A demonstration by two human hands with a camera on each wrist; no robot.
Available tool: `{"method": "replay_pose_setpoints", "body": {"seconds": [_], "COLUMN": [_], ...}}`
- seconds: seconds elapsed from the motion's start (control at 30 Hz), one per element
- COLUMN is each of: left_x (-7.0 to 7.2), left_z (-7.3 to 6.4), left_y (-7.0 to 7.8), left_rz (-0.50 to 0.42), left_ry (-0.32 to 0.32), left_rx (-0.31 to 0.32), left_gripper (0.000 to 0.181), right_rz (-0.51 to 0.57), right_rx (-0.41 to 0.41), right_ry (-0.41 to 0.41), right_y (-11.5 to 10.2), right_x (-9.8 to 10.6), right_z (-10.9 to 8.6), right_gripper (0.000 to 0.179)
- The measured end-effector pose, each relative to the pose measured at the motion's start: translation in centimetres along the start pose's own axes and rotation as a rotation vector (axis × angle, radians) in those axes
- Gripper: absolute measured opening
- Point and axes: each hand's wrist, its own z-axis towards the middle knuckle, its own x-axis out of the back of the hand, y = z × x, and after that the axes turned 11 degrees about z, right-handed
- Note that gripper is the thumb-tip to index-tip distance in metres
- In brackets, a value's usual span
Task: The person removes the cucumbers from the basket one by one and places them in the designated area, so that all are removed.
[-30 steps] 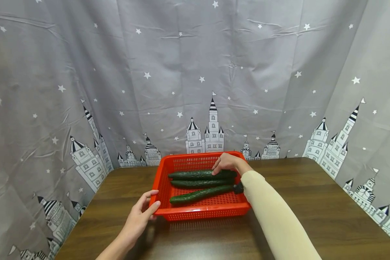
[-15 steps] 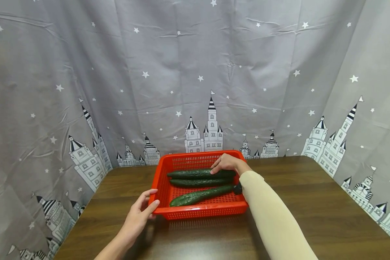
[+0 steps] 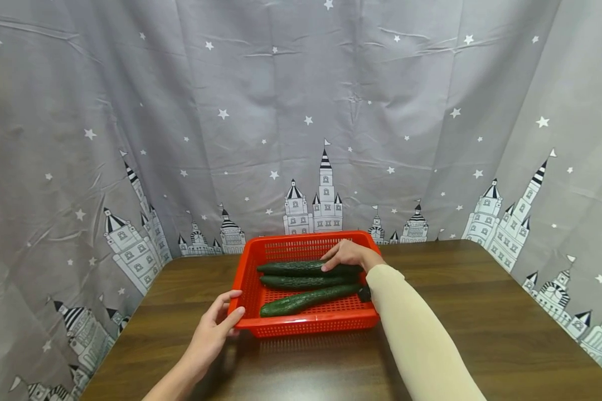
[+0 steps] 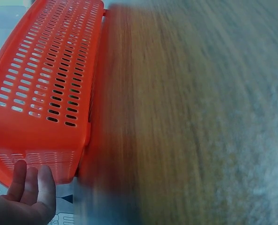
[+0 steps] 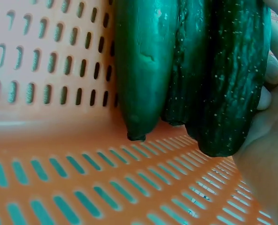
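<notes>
Three dark-green cucumbers lie lengthwise in a red slotted plastic basket (image 3: 311,318) on a wood-grain table (image 3: 456,301), a person's hands at work over them before a grey castle-print curtain (image 3: 301,83). In the head view, the right hand (image 3: 350,254), at the basket's 1 o'clock, reaches in from a cream sleeve (image 3: 421,340), its fingers bent down and nearly closed over the far cucumber (image 3: 291,268). That cucumber sits directly under the fingertips and runs out from them toward 9 o'clock; the middle cucumber (image 3: 301,282) lies just beside it toward 6 o'clock, and the near cucumber (image 3: 306,301) slants farther down, its left end toward 7 o'clock.

The right wrist view adds what the head view hides: fingertips (image 5: 274,70) tucked along the 3 o'clock side of the warty far cucumber, and the cucumbers' ends pointing toward 6 o'clock. The left hand (image 3: 213,324), at the basket's 8 o'clock, grips the corner, thumb over the rim, the gap only as wide as the plastic. The left wrist view, at 7 o'clock, shows three fingers (image 4: 46,187) extended along the outer wall; the thumb is out of sight there.
</notes>
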Motion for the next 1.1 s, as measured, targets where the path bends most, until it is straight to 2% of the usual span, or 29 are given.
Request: {"method": "replay_pose_setpoints", "body": {"seconds": [1.1], "left_x": [-0.13], "left_z": [0.0], "left_y": [-0.23], "left_rz": [0.016], "left_ry": [0.011], "left_rx": [-0.009], "left_gripper": [0.041], "right_rz": [0.016], "right_rx": [-0.042], "right_ry": [0.019], "right_y": [-0.14], "right_x": [-0.45], "right_z": [-0.17], "right_gripper": [0.038]}}
